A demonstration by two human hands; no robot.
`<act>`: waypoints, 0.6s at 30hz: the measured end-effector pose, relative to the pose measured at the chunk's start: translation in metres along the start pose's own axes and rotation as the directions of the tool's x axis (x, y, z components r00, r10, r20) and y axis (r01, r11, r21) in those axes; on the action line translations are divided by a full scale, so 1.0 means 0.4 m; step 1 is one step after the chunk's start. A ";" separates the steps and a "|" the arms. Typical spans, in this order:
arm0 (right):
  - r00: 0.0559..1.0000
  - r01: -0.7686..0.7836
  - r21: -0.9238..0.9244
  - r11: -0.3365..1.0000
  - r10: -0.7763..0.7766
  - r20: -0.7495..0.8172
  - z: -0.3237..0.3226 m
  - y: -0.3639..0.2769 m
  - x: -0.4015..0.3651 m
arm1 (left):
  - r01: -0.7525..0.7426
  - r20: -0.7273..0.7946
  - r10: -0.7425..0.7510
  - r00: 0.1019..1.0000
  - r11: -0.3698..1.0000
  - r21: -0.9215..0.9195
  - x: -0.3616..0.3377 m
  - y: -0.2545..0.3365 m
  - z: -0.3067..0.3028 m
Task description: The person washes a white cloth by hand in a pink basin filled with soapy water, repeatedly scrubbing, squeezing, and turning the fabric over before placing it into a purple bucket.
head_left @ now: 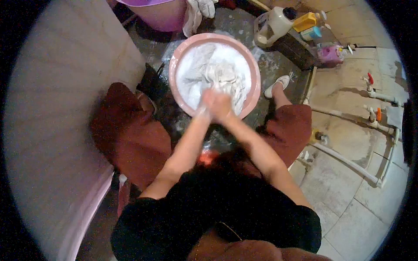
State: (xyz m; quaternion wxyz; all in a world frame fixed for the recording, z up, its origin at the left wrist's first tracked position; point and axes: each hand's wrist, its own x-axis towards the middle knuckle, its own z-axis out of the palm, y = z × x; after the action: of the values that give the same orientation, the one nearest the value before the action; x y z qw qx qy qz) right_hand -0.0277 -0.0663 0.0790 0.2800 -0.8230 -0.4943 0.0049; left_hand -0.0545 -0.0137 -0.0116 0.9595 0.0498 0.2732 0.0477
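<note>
Left hand (208,102), right hand (225,108) — one blur on suds-covered cloth (221,75)

A home washing area: a pink basin (250,65) of suds on the wet floor (278,65), detergent jug (274,24) and bottles at upper right, wall taps (370,82) and pipes (348,163) at right.
</note>
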 end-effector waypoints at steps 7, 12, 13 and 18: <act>0.905 -0.200 0.336 0.920 0.305 -0.298 0.014 -0.039 -0.008 | 0.025 0.185 -0.024 0.982 1.000 -0.003 -0.032 -0.014 0.066; 0.760 -0.634 0.191 0.749 0.650 -0.029 0.008 0.148 0.075 | -0.136 -0.070 0.136 0.988 0.991 0.006 -0.067 -0.038 0.172; 0.774 -0.622 0.193 0.759 0.633 0.004 -0.044 0.153 0.093 | -0.118 -0.030 0.120 0.992 0.992 0.051 -0.079 -0.045 0.191; 0.965 -0.245 0.316 0.916 0.262 -0.012 -0.035 -0.075 0.014 | -0.186 -0.043 0.192 0.980 0.977 0.107 -0.070 -0.015 0.200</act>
State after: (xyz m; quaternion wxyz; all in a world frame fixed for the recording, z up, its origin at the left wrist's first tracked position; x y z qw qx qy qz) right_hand -0.0451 -0.0577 0.1062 0.4167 -0.8253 -0.3686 0.0968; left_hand -0.0356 -0.0286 0.0701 0.9391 0.1232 0.2949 0.1261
